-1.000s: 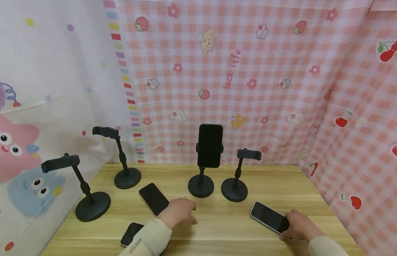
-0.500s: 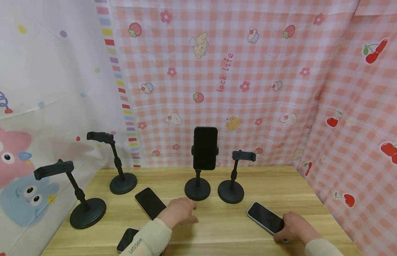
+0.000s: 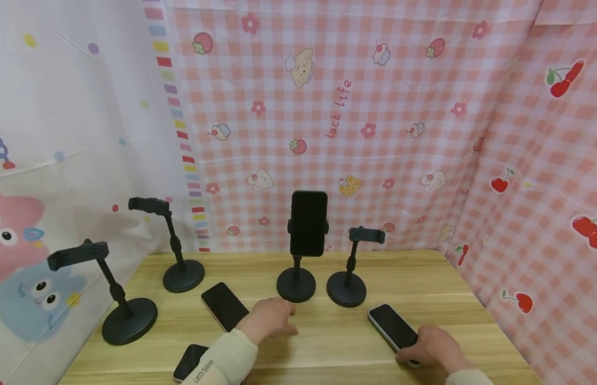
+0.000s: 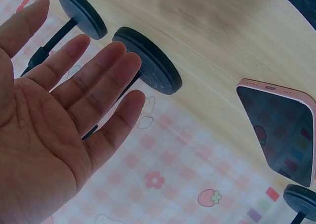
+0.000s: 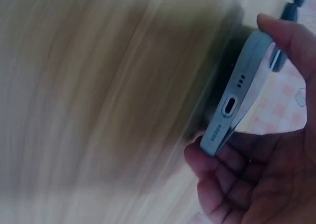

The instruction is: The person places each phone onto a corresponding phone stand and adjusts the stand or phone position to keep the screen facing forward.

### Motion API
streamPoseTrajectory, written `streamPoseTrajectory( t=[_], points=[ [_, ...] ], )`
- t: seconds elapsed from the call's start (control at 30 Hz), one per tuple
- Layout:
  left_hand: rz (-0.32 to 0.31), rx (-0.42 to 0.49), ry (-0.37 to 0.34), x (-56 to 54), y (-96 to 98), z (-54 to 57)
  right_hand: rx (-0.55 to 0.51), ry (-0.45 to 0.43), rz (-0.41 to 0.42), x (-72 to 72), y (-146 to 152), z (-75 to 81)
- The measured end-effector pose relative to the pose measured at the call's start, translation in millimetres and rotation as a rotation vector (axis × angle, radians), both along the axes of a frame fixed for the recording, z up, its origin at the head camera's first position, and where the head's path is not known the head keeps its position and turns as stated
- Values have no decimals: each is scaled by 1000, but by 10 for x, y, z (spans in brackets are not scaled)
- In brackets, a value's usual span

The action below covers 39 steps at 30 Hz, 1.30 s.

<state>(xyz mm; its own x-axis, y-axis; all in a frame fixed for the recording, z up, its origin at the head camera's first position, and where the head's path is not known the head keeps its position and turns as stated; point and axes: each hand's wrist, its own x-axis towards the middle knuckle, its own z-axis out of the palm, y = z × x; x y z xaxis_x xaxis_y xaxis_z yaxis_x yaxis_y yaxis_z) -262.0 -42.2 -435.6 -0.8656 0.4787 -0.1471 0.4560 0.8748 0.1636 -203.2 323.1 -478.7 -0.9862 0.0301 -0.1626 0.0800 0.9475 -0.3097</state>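
Observation:
At the right, my right hand (image 3: 434,346) grips a smartphone (image 3: 393,325) with a pale frame and dark screen by its near end. In the right wrist view, thumb and fingers pinch opposite long edges of that smartphone (image 5: 234,93), its charging port facing the camera. Whether it fully clears the wood I cannot tell. My left hand (image 3: 269,320) hovers mid-table with fingers extended; its palm (image 4: 39,130) holds nothing. Left of it lies a pink-edged smartphone (image 3: 223,303), partly covered by the wrist. Another smartphone (image 3: 190,361) is partly hidden under the left sleeve.
A black phone stand (image 3: 296,284) at the back holds an upright smartphone (image 3: 309,222). Right of it is a stand with a bare clamp (image 3: 366,235). Two more bare stands, one nearer (image 3: 130,320) and one farther (image 3: 184,275), occupy the left. Patterned cloth (image 3: 399,96) hangs behind the table.
The right hand and its smartphone have shifted left and the phone has turned a little toward pointing away. The left hand stays put. The head view has shifted slightly.

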Motion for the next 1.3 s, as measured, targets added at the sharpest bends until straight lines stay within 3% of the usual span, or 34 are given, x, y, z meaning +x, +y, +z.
streamPoseTrajectory(
  t=[0.37,1.0,1.3],
  points=[
    [5,-2,0,13,-15,22,-91,-19,-190,81,-226,20],
    [-56,34,60,-2,19,18,-176,34,-318,93,-441,-25],
    [-120,129,189,10,34,30,-218,62,-367,87,-464,-18]
  ],
)
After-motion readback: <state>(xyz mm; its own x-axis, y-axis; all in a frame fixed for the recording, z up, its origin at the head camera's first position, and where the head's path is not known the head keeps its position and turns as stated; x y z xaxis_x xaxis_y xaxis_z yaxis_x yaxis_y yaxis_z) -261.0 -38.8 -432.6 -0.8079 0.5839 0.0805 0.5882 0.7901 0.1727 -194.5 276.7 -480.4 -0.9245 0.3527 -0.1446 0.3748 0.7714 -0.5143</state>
